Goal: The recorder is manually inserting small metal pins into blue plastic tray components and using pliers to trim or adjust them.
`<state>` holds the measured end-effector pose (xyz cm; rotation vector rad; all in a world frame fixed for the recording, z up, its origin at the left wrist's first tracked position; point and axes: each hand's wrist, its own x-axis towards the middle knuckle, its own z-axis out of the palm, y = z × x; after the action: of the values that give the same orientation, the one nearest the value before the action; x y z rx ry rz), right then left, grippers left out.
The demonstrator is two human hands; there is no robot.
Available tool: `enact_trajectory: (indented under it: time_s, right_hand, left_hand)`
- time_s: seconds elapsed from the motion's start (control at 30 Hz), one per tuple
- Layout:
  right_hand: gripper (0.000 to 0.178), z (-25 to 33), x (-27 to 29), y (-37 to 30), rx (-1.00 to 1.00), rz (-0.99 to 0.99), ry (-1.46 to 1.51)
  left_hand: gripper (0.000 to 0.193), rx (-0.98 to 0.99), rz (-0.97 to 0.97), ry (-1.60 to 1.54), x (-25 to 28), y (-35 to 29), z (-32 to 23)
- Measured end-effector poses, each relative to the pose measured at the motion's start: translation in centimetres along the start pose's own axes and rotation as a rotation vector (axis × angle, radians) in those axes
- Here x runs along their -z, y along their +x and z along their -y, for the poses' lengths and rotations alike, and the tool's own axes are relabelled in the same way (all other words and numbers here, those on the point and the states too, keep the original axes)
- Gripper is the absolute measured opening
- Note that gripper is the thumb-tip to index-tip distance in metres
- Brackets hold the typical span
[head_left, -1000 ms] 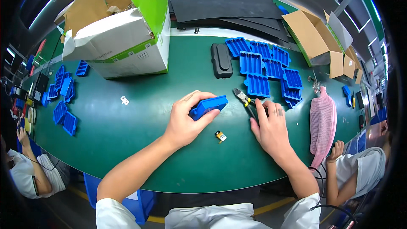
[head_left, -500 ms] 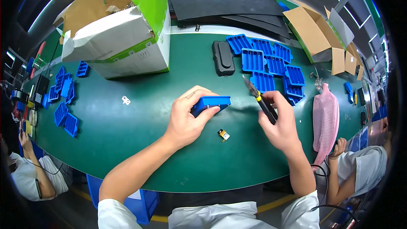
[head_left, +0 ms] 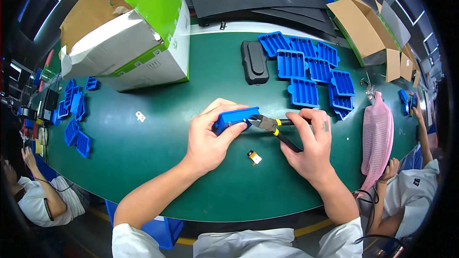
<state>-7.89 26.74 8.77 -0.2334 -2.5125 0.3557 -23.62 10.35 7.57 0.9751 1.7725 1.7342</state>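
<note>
A blue plastic tray (head_left: pixel 235 116) is tilted on its side in my left hand (head_left: pixel 209 136), thumb on its near face and fingers behind. My right hand (head_left: pixel 310 144) grips diagonal cutters (head_left: pixel 273 125) with black and yellow handles, which stand spread apart. The cutter jaws are at the tray's right end, by my left thumb tip; whether they close on anything there is too small to tell. Below the tools, a small yellow and white part (head_left: pixel 255 157) with a dark end lies on the green table (head_left: pixel 201 191).
Several blue slotted trays (head_left: pixel 304 92) lie at the back right beside a black case (head_left: pixel 255 62); more blue trays (head_left: pixel 83 144) are at the left. A big open carton (head_left: pixel 129 52), a pink mesh pouch (head_left: pixel 376 136) and a small white piece (head_left: pixel 140 116) surround the workspace. People sit at both sides.
The cutters have swung left and down from pointing upward, and their handles have spread. Their jaws now meet the tray's right end. My left hand still holds the tray in nearly the same place.
</note>
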Motion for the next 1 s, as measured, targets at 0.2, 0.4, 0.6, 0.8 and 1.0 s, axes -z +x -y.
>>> enact_trajectory:
  time_s: [0.2,0.4,0.6,0.8,1.0]
  right_hand:
    - [0.057,0.47,0.31,-0.04,0.05,-0.008,-0.082]
    - [0.055,0.33,0.04,0.02,0.072,-0.019,-0.107]
    - [0.052,0.64,0.08,0.22,0.055,-0.055,-0.121]
    - [0.051,0.8,-0.11,0.36,0.065,-0.047,-0.112]
    - [0.043,0.34,-0.47,0.51,0.081,-0.07,-0.102]
  left_hand:
    - [0.025,-0.075,-0.027,-0.005,-0.22,0.04,0.43]
    - [0.024,-0.014,-0.026,-0.029,-0.14,0.19,0.3]
    - [0.026,0.015,-0.022,-0.07,-0.06,0.13,0.38]
    - [0.027,-0.015,-0.019,-0.017,-0.15,-0.22,0.18]
    - [0.027,-0.047,0.009,0.013,-0.17,-0.07,0.47]
